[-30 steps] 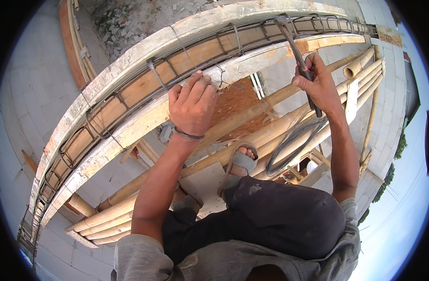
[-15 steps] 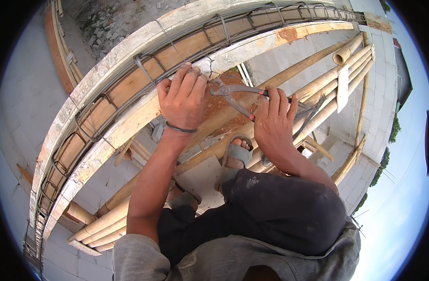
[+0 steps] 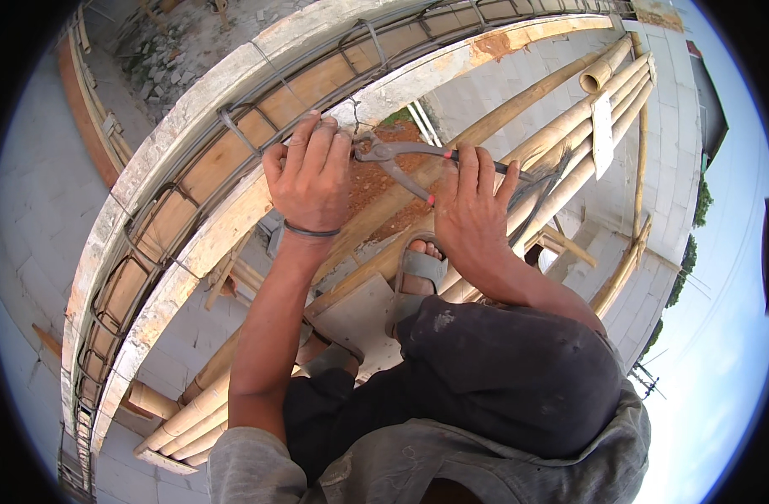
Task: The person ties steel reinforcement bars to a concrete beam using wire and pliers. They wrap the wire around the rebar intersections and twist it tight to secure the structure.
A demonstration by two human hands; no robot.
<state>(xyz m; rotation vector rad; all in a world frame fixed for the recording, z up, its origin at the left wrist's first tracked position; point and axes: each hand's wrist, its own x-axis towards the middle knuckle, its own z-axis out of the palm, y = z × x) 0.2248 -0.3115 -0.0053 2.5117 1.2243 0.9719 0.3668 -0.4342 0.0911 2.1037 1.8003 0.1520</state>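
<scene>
My left hand [image 3: 309, 181] has its fingers bent over the near formwork plank [image 3: 218, 223], gripping its edge. My right hand [image 3: 477, 202] is wrapped round the handles of a pair of pincers [image 3: 395, 151], whose handles stand spread. The pincers' jaws are beside my left fingertips, at a thin twisted tie wire [image 3: 355, 111] on the plank's side. Whether the jaws bite on the wire I cannot tell. Behind the plank a rebar cage [image 3: 233, 126] lies in the curved trough of the formwork.
Under my sandalled feet is a board [image 3: 355, 317] on bamboo poles [image 3: 561, 134]. Dark loose wire strands [image 3: 546, 191] hang by my right hand. Rubble [image 3: 170, 71] lies far below at the upper left. A grey block wall [image 3: 519, 97] stands beyond the poles.
The whole view has shifted slightly, so both hands and the pincers appear a little farther left. Their grips look unchanged, and the pincers' handles remain spread.
</scene>
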